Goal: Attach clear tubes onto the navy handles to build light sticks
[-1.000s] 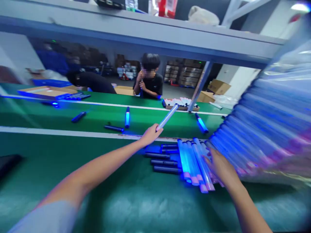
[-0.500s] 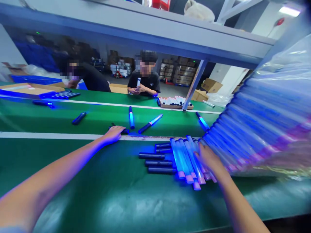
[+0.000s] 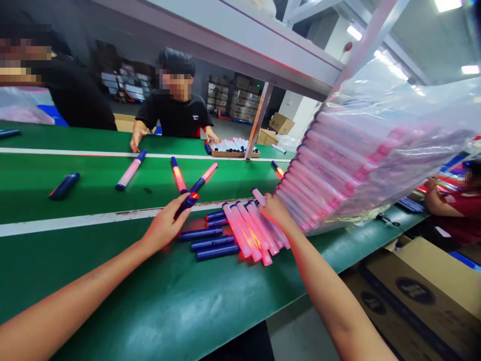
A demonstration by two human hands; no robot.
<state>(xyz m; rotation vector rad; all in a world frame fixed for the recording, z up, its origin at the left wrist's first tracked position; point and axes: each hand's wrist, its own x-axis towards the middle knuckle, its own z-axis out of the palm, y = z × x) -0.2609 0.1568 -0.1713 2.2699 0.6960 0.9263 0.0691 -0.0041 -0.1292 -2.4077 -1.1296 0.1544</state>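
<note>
Fingers of the left hand (image 3: 163,226) are wrapped tight round the navy handle of a light stick (image 3: 199,184), with its pink-lit tube pointing toward the far side of the green bench (image 3: 75,265). As for the right hand (image 3: 276,209), its fingers sit down on the loose pile of glowing tubes (image 3: 246,231), a bit spread, and honestly I can't tell if they're clamped on anything. Just left of that pile is a neat row of navy handles (image 3: 210,244), and a big clear plastic bag (image 3: 376,145) packed with more sticks leans in right beside the right hand. Past the white line, a few loose sticks (image 3: 130,170) lie around, and a cardboard tray (image 3: 233,154) of them sits on the far side, near a co-worker (image 3: 175,95). Tip from me: grip the handle rather than the tube so the stick can't twist, and keep the pile squared up so nothing rolls.
</note>
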